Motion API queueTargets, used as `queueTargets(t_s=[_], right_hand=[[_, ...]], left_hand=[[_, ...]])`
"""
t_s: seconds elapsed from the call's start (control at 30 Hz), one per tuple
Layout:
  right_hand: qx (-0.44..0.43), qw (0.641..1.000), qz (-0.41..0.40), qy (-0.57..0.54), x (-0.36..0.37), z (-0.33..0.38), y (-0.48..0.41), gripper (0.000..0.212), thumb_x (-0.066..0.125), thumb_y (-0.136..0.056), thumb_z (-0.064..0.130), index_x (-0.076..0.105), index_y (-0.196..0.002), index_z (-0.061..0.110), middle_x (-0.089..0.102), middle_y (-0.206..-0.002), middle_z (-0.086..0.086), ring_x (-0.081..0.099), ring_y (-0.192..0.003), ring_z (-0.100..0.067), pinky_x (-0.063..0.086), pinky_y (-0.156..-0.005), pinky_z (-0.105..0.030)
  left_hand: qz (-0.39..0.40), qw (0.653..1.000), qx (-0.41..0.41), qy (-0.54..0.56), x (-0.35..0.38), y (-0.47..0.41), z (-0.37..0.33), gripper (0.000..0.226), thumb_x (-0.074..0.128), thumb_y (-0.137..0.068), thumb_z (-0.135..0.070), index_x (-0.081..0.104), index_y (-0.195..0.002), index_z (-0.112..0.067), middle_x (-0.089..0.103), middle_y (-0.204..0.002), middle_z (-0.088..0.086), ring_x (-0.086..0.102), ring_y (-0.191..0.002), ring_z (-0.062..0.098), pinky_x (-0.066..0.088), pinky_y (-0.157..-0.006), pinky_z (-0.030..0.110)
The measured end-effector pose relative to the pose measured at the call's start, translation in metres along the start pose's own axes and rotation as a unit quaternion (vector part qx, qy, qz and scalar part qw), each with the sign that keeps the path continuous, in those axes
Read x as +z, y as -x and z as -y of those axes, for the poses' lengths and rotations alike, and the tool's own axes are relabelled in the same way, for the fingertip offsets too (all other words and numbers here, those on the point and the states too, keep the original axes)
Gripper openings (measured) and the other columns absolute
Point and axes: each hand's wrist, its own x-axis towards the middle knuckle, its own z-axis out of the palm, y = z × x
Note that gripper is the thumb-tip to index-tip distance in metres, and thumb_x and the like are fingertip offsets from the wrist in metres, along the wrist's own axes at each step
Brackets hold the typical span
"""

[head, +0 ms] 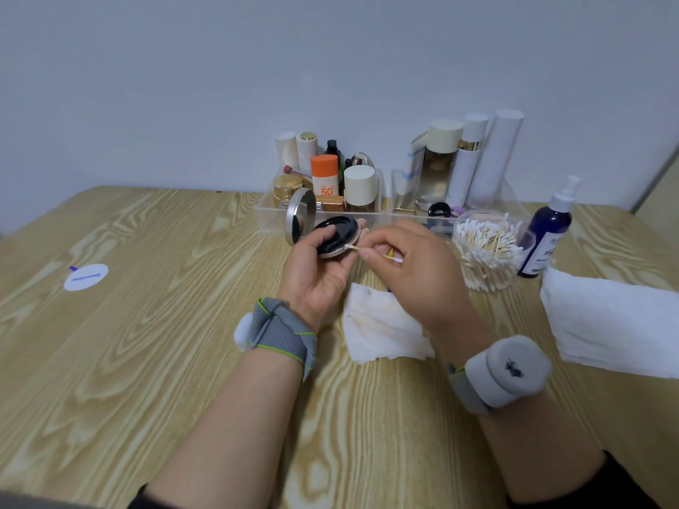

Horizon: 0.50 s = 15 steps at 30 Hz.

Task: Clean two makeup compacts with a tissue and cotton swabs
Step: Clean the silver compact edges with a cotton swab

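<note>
My left hand [316, 273] holds an open round makeup compact [336, 233] above the table, thumb resting on its black inner tray, silver mirrored lid standing up at the left. My right hand [415, 266] pinches a cotton swab [354, 248] whose white tip touches the compact's right rim. A stained, crumpled tissue [382, 325] lies on the table just below both hands. A clear jar of cotton swabs [488, 251] stands to the right of my right hand. A second compact is not visible.
Two clear organiser trays [264, 214] full of cosmetic bottles line the wall behind the hands. A dark blue spray bottle [549, 236] stands at the right, with a folded white towel [610, 321] in front of it. A round white sticker [86, 276] lies at the left.
</note>
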Motion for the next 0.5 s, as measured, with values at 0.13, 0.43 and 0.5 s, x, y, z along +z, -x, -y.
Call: queueTargets(t_s=[0.13, 0.43, 0.5], right_hand=[[0.014, 1.0, -0.011, -0.004, -0.002, -0.0009, -0.0005, 0.007, 0.066, -0.085, 0.023, 0.069, -0.084, 0.03, 0.053, -0.076, 0.01, 0.049, -0.073, -0.001, 0.035, -0.062, -0.014], [0.018, 1.0, -0.015, 0.003, -0.0033, -0.0011, -0.0009, 0.009, 0.065, -0.086, 0.024, 0.067, -0.083, 0.032, 0.051, -0.075, 0.011, 0.049, -0.074, -0.001, 0.038, -0.062, -0.018], [0.01, 1.0, -0.001, 0.0, -0.0022, 0.0006, -0.0011, 0.006, 0.067, -0.084, 0.023, 0.069, -0.082, 0.029, 0.052, -0.075, 0.01, 0.049, -0.072, -0.001, 0.036, -0.062, -0.019]], left_hand=[[0.0, 1.0, 0.001, -0.007, 0.0007, 0.0008, -0.0003, 0.031, 0.042, -0.098, -0.001, 0.051, -0.124, 0.013, 0.066, -0.106, 0.031, 0.063, -0.108, 0.039, 0.051, -0.097, 0.046], [0.005, 1.0, 0.003, 0.003, 0.0016, 0.0004, 0.0001, 0.029, 0.042, -0.097, 0.0, 0.052, -0.121, 0.012, 0.067, -0.101, 0.032, 0.064, -0.103, 0.038, 0.052, -0.095, 0.042], [0.004, 1.0, 0.001, -0.006, 0.0013, 0.0002, 0.0002, 0.027, 0.04, -0.097, -0.001, 0.053, -0.117, 0.012, 0.068, -0.098, 0.03, 0.063, -0.104, 0.037, 0.046, -0.102, 0.044]])
